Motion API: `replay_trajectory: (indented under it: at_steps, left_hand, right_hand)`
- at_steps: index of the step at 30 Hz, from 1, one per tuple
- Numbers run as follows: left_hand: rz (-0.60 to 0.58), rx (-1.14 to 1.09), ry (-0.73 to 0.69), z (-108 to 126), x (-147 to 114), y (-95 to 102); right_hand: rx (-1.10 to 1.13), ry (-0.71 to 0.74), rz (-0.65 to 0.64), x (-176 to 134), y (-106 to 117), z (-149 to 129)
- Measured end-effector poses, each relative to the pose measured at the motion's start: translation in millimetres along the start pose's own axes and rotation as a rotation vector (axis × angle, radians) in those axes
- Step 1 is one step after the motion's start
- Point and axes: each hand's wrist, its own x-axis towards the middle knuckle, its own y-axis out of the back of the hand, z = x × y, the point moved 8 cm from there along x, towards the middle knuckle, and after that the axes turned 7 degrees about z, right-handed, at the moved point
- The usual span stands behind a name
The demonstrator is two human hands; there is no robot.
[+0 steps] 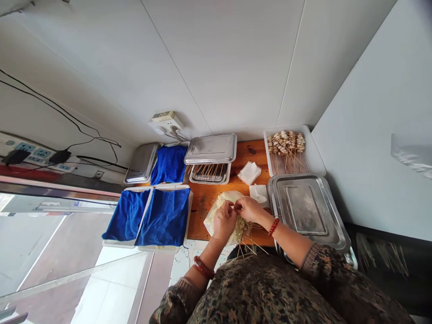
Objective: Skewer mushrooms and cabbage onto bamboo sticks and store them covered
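My left hand (224, 222) and my right hand (250, 209) meet at the fingertips over a pale, yellowish plastic bag (211, 220) on the wooden table. Both have their fingers pinched together; whatever lies between them is too small and covered to make out. Just below my right hand, several thin wooden skewers (249, 245) stick out toward my body, with pale food pieces at their upper ends. The bag's contents are partly hidden by my hands. White paper napkins (258, 193) lie just beyond my right hand.
Blue cloths (165, 216) cover trays on the left. A metal lid (212, 148) rests over a tray of skewers (211, 172) at the back. On the right stand a lidded metal tray (307, 204) and a white tub (315, 164) of skewered food (286, 143). A socket (167, 120) is on the wall.
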Motion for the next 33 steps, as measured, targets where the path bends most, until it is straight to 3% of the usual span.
replay_trajectory:
  at_steps: [10,16,23,33]
  left_hand:
    - [-0.024,0.107,-0.075,14,-8,1.2]
    - [-0.035,0.114,-0.071,5,-13,1.2]
    - [-0.053,0.069,-0.116,4,-13,5.6]
    - [-0.160,-0.146,-0.126,-6,6,0.0]
  right_hand:
    - [-0.040,0.021,-0.017,-1,-5,7]
    - [-0.032,0.003,-0.010,-2,-11,6]
    - [-0.007,0.001,-0.110,-7,-14,1]
    - [-0.017,-0.041,-0.107,-9,-19,2]
